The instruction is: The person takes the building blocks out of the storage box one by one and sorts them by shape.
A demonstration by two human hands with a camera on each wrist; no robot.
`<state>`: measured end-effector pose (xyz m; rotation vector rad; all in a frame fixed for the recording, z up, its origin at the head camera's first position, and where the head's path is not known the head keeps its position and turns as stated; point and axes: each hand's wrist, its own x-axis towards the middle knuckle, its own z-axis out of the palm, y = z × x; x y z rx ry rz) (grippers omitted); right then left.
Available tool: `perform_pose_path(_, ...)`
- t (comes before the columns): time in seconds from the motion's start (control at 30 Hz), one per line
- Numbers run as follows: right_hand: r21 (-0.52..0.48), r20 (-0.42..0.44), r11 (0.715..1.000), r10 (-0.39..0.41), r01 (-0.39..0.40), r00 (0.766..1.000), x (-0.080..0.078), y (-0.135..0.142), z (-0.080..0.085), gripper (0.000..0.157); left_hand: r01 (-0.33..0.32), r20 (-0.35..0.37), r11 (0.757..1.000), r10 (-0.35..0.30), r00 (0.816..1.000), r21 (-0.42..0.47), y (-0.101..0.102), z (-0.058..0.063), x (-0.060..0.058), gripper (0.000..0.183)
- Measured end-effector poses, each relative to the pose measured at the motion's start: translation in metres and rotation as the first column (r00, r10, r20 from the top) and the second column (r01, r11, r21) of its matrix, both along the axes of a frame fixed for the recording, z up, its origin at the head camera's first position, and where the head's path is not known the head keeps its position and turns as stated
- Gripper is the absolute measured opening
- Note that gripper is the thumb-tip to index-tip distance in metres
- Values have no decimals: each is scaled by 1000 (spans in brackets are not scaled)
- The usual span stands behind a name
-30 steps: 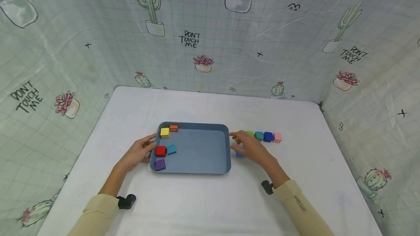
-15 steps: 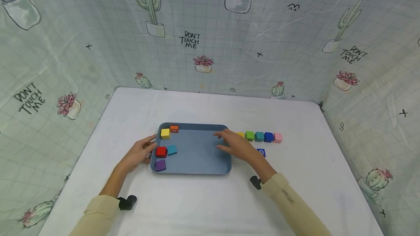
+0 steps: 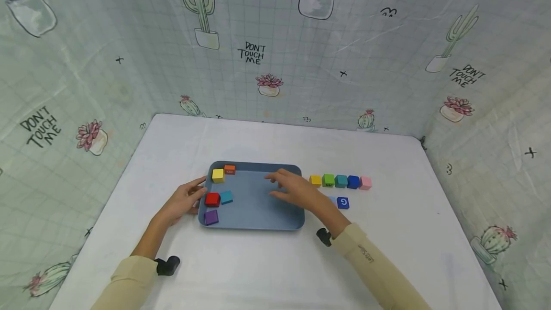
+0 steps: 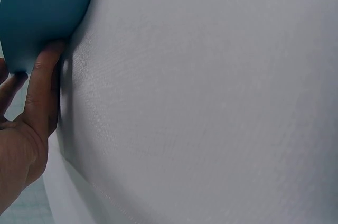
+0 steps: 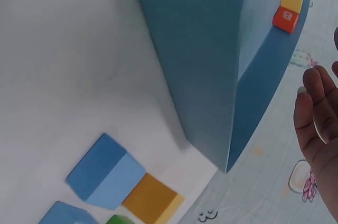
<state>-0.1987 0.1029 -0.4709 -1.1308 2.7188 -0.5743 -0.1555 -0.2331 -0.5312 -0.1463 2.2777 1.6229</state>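
A shallow blue-grey tray (image 3: 258, 224) lies on the white table, with a yellow cube (image 3: 218, 176), an orange cube (image 3: 230, 170), a red cube (image 3: 212, 199), a light blue cube (image 3: 226, 197) and a purple cube (image 3: 211, 217) along its left side. My left hand (image 3: 186, 199) rests at the tray's left rim, its fingers (image 4: 39, 92) extended against the outer wall in the left wrist view. Over the tray's right half hovers my right hand (image 3: 294, 189), thumb and fingers apart and holding nothing. In the right wrist view its fingers (image 5: 316, 97) are loosely bent.
Right of the tray stands a row of cubes: yellow (image 3: 315, 181), green (image 3: 328, 180), teal (image 3: 341, 181), dark blue (image 3: 353, 182) and pink (image 3: 365, 183). In front of it sit a partly hidden pale blue cube (image 3: 333, 200) and a lettered blue cube (image 3: 343, 203). A cactus-print cloth (image 3: 275, 37) encloses the table.
My right hand has moved left from the tray's right edge to above its inside, uncovering cubes on the table. The left hand stays at the left rim.
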Motion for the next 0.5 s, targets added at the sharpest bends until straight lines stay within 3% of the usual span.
perform_pose_path(0.5, 46, -15, 998, 34, -34, 999, -5, -31, -1, 46, -14, 1, 1000, 14, 1000, 5, -3, -2, -1, 56)
